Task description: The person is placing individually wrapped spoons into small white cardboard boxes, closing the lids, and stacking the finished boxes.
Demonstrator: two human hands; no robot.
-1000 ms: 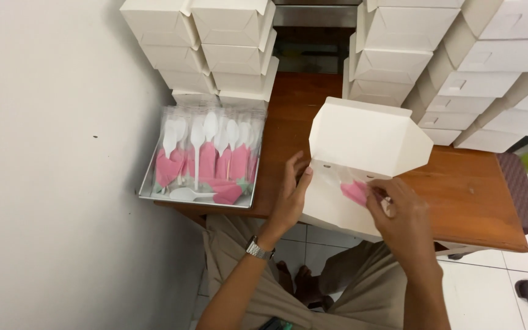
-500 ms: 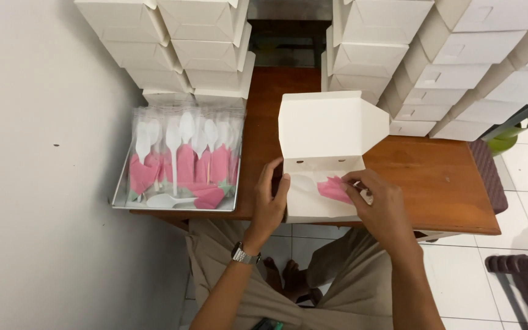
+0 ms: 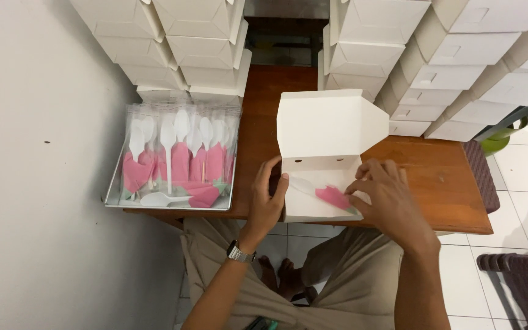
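An open white cardboard box (image 3: 328, 131) stands on the brown wooden table (image 3: 435, 171), its lid raised toward the far side. My left hand (image 3: 268, 198) grips the box's left wall. My right hand (image 3: 386, 198) reaches into the box and holds a clear packet with a white plastic spoon and a pink napkin (image 3: 331, 195), which lies inside the box near its front.
A metal tray (image 3: 112, 194) at the left holds several more spoon-and-napkin packets (image 3: 178, 159). Stacks of closed white boxes (image 3: 453, 55) line the back and right of the table. A white wall is at the left, tiled floor at the right.
The box has come to rest flat on the table. My right hand has lowered the spoon packet into it while my left hand stays on the left wall.
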